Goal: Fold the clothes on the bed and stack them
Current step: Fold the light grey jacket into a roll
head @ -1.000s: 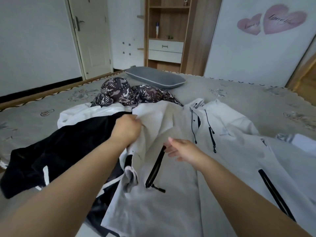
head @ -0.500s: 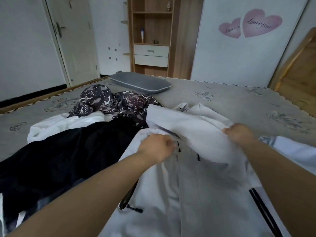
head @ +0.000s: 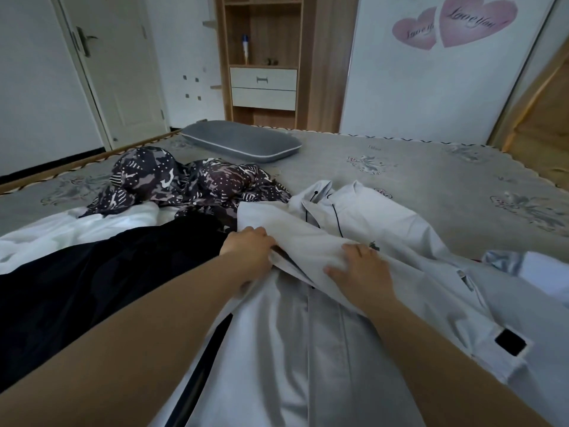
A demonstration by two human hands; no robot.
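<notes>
A light grey hooded jacket (head: 308, 349) with black drawcords lies spread on the bed in front of me. One sleeve is folded across its chest. My left hand (head: 249, 248) grips the jacket's left edge where the folded sleeve starts. My right hand (head: 360, 272) lies flat on the folded sleeve with fingers spread. To the left lie a black garment (head: 92, 291), a white garment (head: 77, 223) under it, and a dark patterned garment (head: 191, 180) behind them.
The bed (head: 400, 167) has a grey flowered cover. A grey pillow (head: 240, 143) lies at its far edge. A pale blue-white cloth (head: 529, 266) sits at the right. A wooden shelf unit (head: 261, 57) and a door (head: 114, 66) stand beyond.
The sleeve was pulled across the jacket's chest and laid down. My right hand has come back from the right and now presses flat on the fold; my left hand keeps hold of the left edge.
</notes>
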